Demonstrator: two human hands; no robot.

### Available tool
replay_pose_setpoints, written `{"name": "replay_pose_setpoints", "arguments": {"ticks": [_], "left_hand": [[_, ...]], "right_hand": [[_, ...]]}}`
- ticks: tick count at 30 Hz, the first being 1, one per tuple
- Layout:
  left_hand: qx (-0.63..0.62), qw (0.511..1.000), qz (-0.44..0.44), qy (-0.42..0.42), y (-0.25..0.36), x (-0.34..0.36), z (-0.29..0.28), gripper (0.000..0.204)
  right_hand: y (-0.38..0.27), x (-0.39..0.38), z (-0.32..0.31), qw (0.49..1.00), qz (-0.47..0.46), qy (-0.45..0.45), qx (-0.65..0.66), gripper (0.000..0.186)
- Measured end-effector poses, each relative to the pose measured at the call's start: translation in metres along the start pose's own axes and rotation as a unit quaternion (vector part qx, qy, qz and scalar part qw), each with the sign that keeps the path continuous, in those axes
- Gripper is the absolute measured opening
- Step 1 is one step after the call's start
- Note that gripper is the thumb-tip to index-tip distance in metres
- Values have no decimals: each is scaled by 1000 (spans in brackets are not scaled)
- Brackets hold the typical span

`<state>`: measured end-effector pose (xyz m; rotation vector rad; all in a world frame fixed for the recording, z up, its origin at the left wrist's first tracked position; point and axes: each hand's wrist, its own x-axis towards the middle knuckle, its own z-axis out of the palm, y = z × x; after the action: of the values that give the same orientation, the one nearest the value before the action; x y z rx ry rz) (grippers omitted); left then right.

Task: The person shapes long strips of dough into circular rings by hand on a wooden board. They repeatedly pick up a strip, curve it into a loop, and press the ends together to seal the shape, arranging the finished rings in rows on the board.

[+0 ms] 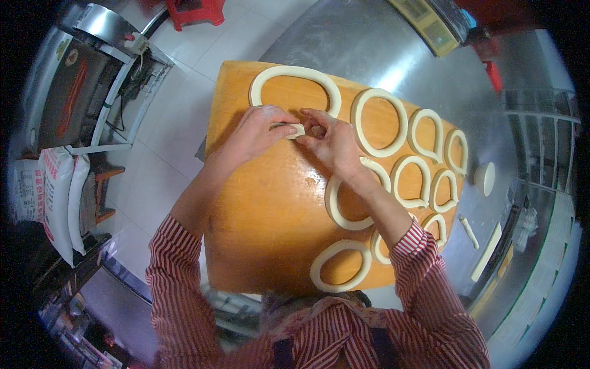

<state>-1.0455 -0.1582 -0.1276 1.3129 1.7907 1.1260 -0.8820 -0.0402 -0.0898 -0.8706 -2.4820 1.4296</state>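
- Dough ring (295, 71): 11 o'clock on the wooden board (258, 227), its lower side mostly hidden by the hands.
- Left grip (258, 132) looks pinched on a pale dough end; right grip (332, 141) is curled narrow right beside it, can't tell if it's actually holding dough.
- My worry: pinch too hard and that spot goes thin, too light and the ends may pop apart. Pulling sideways could stretch the loop lopsided.
- Neighbour ring (404, 120) sits close at 3 o'clock, so a stray right elbow or wrist could nudge it.
- Right forearm crosses over another ring (332, 203) at 5 o'clock; a dropped striped cuff (410, 243) might smear the lower ones.
- Pale disc (484, 179) is out at 4 o'clock on the metal counter (344, 37), not in the way. Red stool (195, 12), 10 o'clock, also clear.
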Motion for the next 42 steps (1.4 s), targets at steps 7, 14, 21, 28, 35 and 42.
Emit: {"name": "replay_pose_setpoints", "arguments": {"ticks": [7,14,21,28,35,42], "left_hand": [[139,985,101,-34,-6,-8,11,26],[266,959,62,77,19,-4,45,36],[279,953,-9,116,22,5,65,34],[150,989,-4,-5,22,-6,22,43],[285,956,73,4,14,-2,19,31],[290,950,113,26,18,-10,29,22]], "right_hand": [[1,-7,-32,968,-115,-29,-221,49],[15,31,-54,946,-148,-181,-225,31],[20,36,-53,978,-69,-165,-104,35],[16,22,-46,966,-106,-111,-210,35],[29,22,-38,973,-97,-76,-193,29],[26,21,-32,973,-93,-43,-209,26]]}}
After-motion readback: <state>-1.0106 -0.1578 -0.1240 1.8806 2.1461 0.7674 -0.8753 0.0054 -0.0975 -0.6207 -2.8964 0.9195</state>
